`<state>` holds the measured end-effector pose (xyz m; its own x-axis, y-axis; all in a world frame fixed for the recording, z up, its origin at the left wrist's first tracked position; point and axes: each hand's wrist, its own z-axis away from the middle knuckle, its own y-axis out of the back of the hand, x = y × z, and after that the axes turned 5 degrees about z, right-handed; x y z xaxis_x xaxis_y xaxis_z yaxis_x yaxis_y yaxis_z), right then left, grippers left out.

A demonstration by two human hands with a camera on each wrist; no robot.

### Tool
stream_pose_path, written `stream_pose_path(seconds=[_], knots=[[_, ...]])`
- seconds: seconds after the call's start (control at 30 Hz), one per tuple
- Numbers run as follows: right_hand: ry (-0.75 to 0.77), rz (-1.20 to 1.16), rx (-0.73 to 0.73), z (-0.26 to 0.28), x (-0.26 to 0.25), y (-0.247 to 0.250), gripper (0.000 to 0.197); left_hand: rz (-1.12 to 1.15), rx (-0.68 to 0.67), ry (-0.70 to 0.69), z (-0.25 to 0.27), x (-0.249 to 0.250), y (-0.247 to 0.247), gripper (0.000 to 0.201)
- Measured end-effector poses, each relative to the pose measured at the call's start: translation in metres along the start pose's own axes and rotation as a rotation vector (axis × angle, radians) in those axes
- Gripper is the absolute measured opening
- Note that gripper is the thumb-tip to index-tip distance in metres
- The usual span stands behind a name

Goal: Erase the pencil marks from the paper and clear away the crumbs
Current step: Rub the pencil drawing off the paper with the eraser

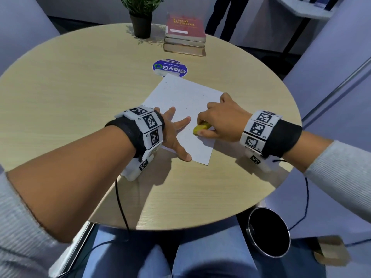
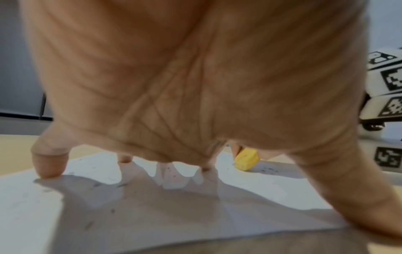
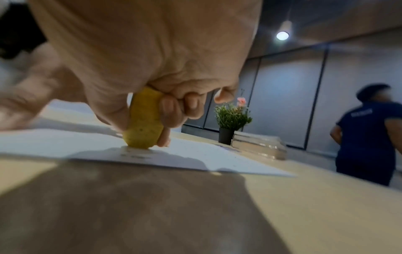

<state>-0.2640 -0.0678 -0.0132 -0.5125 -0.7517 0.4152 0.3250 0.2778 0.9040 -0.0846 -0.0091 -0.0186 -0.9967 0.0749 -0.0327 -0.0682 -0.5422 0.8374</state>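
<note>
white paper lies flat on a round wood table, abt mid-table, turned at an angle. left hand is spread w/ fingers straight, fingertips and thumb planted on the sheet's near-left part, pinning it; it grasps nothing. right hand is curled round a yellow eraser, pinching it btwn thumb and fingers, w/ the eraser's lower end touching the paper near its right edge, just beside the left hand's fingertips. small dark crumbs and specks are scattered over the sheet, some right by the eraser tip, others under the left palm. beyond the paper: a round blue sticker touching the sheet's far corner, a stack of books, a potted plant beside the books. a dark metal cup sits below the table edge on the right. a person in a dark blue shirt stands past the table, blurred.
</note>
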Motion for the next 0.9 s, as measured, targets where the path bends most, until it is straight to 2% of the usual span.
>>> stream_pose_path(seconds=[0.1, 0.23, 0.4, 0.5, 0.57, 0.63, 0.77, 0.8, 0.9], knots=[[0.004, -0.016, 0.011, 0.003, -0.001, -0.002, 0.047, -0.007, 0.030, -0.030, 0.006, -0.005, 0.003, 0.120], [-0.017, -0.008, 0.000, 0.006, -0.001, -0.001, 0.047, 0.011, 0.030, -0.072, 0.007, -0.014, 0.000, 0.133], [-0.039, 0.006, -0.006, 0.007, -0.006, 0.000, 0.046, 0.053, -0.010, -0.040, 0.006, -0.016, 0.000, 0.108], [-0.022, 0.037, 0.054, 0.007, -0.017, 0.007, 0.038, 0.044, -0.029, -0.050, -0.002, -0.019, -0.002, 0.127], [0.082, 0.052, 0.092, 0.010, -0.034, 0.011, 0.034, 0.025, -0.044, -0.055, -0.007, -0.020, -0.002, 0.137], [0.153, 0.059, 0.042, 0.009, -0.039, 0.016, 0.036, 0.021, -0.050, -0.060, -0.009, -0.021, -0.001, 0.139], [-0.080, -0.016, -0.042, -0.001, -0.013, 0.014, 0.044, 0.034, -0.048, -0.069, -0.007, -0.021, -0.001, 0.133], [-0.057, -0.025, -0.015, 0.000, -0.015, 0.011, 0.043, 0.035, -0.050, -0.062, -0.007, -0.022, -0.001, 0.132], [0.135, -0.013, 0.029, 0.008, -0.035, 0.008, 0.039, 0.030, -0.059, -0.059, -0.006, -0.023, 0.000, 0.132]])
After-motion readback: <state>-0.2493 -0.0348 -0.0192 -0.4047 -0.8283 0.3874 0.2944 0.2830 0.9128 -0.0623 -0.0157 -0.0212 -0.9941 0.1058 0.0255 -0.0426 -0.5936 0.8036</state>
